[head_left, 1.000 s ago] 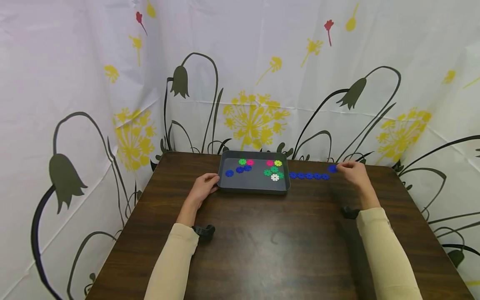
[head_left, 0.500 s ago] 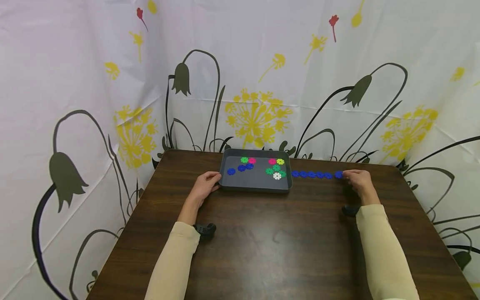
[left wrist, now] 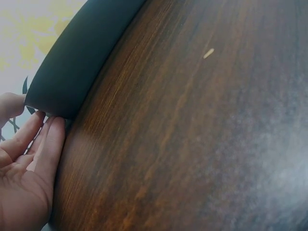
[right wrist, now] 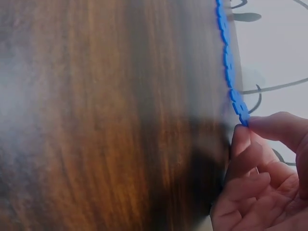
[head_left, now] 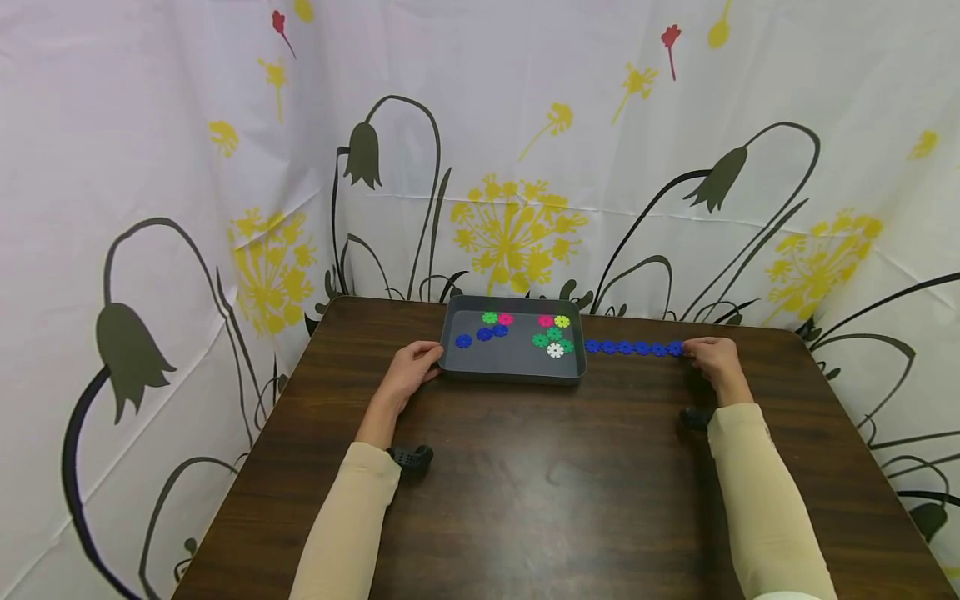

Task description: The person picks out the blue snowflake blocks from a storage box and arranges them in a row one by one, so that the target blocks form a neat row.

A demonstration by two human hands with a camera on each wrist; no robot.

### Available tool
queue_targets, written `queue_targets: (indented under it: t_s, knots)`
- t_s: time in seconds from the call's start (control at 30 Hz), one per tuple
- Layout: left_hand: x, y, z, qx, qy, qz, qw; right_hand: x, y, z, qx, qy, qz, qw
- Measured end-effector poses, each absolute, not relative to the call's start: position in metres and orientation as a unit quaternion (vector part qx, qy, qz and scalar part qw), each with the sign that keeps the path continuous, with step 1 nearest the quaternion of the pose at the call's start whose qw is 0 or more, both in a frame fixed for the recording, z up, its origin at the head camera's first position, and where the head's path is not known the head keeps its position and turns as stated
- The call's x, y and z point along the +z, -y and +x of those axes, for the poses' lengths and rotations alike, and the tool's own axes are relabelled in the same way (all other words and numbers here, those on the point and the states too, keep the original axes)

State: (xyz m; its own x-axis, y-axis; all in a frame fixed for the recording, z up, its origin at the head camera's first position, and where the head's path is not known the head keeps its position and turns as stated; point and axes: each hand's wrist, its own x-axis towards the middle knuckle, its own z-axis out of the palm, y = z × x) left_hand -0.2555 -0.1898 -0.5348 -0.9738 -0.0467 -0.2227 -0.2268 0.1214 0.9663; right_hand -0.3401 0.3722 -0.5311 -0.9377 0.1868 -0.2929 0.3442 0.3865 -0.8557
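Several blue notched discs (head_left: 626, 347) lie in a row to the right of a dark grey tray (head_left: 510, 377). My right hand (head_left: 716, 358) pinches the end blue disc (right wrist: 239, 107) between thumb and fingertips, at the row's right end. In the right wrist view that disc sits right up against its neighbour. My left hand (head_left: 411, 367) holds the tray's left side near the front corner. From the left wrist view, the thumb is at the tray's rim and the fingers are against its outer wall (left wrist: 79, 62).
Inside the tray are more notched discs: blue (head_left: 463, 341), green (head_left: 553, 333), pink (head_left: 545, 321), yellow (head_left: 562, 322) and white (head_left: 555, 351). A patterned curtain (head_left: 510, 125) hangs behind the brown wooden table (head_left: 540, 483). One small pale fleck (left wrist: 208, 53) lies on the wood.
My right hand has brought its blue disc down from behind the row to the row's right end, then slightly left against the neighbouring disc. The left hand stays on the tray.
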Motion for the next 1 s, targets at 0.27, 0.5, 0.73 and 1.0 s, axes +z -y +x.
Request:
queue_targets:
  t_s: [0.27,0.5,0.73,1.0]
  knots:
    - [-0.535,0.189,-0.256,0.655,-0.747,-0.087,0.069,-0.529,-0.373,-0.340,-0.529,-0.830,0.154,0.089]
    - [-0.534,0.190,-0.257,0.654,-0.750,-0.079,0.063,-0.526,-0.369,-0.340,-0.530,-0.832,0.142,0.082]
    - [-0.535,0.190,-0.257,0.654,-0.749,-0.082,0.062,-0.526,-0.361,-0.337,-0.546,-0.822,0.153,0.056]
    - [-0.536,0.189,-0.255,0.657,-0.747,-0.086,0.062,-0.506,-0.326,-0.339,-0.482,-0.871,0.100,0.009]
